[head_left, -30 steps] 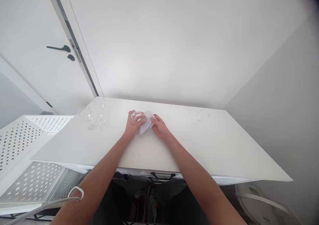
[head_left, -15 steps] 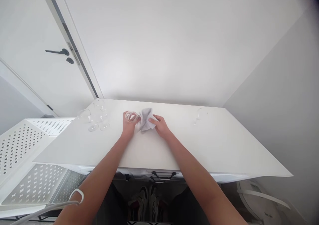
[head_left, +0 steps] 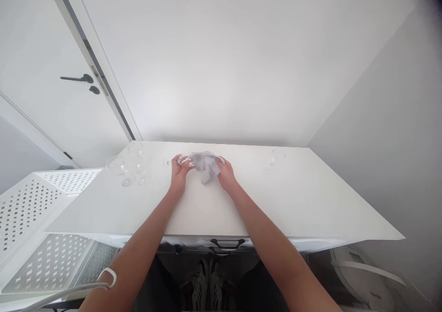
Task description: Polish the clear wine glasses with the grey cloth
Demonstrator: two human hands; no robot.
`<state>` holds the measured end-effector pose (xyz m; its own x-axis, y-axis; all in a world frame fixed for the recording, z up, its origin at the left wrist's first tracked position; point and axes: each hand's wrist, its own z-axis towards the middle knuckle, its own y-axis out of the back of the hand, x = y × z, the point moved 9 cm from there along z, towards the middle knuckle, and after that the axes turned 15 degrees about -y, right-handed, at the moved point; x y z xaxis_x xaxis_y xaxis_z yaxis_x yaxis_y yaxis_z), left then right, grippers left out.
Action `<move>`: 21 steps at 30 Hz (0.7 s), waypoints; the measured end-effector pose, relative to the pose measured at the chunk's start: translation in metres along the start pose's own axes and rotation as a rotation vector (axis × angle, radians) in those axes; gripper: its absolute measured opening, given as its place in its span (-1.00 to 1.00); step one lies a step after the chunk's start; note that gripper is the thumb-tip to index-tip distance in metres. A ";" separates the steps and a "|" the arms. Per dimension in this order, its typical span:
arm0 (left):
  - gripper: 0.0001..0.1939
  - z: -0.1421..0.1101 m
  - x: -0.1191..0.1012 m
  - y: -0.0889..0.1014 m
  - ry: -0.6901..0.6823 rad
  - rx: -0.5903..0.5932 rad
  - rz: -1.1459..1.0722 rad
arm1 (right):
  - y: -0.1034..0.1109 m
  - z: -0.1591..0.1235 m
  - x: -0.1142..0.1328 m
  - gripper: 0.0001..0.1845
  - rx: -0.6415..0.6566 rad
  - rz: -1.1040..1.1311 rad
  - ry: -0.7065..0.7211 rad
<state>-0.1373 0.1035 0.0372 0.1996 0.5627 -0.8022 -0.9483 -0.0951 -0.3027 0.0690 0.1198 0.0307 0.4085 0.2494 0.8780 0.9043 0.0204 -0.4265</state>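
Observation:
In the head view, my left hand [head_left: 179,171] is closed around a clear stemmed wine glass [head_left: 185,159]. The glass lies sideways in the grip, its foot showing faintly to the left of the fingers. A crumpled pale grey cloth [head_left: 206,164] covers its right end and hangs down toward the tabletop. My right hand [head_left: 226,171] grips that cloth from the right side; its fingertips are partly hidden by the fabric. Both hands are just above the white tabletop [head_left: 207,210].
Several clear stemmed glasses [head_left: 128,181] stand grouped at the left end of the tabletop. Another stemmed glass [head_left: 277,155] is on the right. White perforated racks [head_left: 44,261] sit at the left, below the table edge. A drawer handle [head_left: 228,244] is at the front.
The glass has turned from facing up toward me to lying sideways. The cloth has shifted over its right end, with a corner now drooping. My right hand has moved slightly right.

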 end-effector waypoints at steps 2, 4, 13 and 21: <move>-0.47 -0.002 -0.004 -0.007 -0.027 0.068 0.050 | -0.016 -0.008 0.002 -0.68 0.099 -0.096 -0.004; -0.46 -0.003 -0.007 -0.009 -0.045 0.095 0.084 | -0.024 -0.014 0.000 -0.69 0.144 -0.142 -0.026; -0.53 -0.007 -0.011 -0.023 -0.062 0.263 0.195 | -0.041 -0.034 0.005 -0.71 0.254 -0.414 0.087; -0.56 -0.013 -0.033 -0.043 -0.105 0.372 0.113 | -0.049 -0.033 -0.007 -0.05 0.436 -0.135 -0.086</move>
<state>-0.0997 0.0781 0.0703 0.0808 0.6481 -0.7573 -0.9913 0.1314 0.0067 0.0266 0.0850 0.0528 0.2628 0.2953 0.9185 0.8041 0.4590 -0.3777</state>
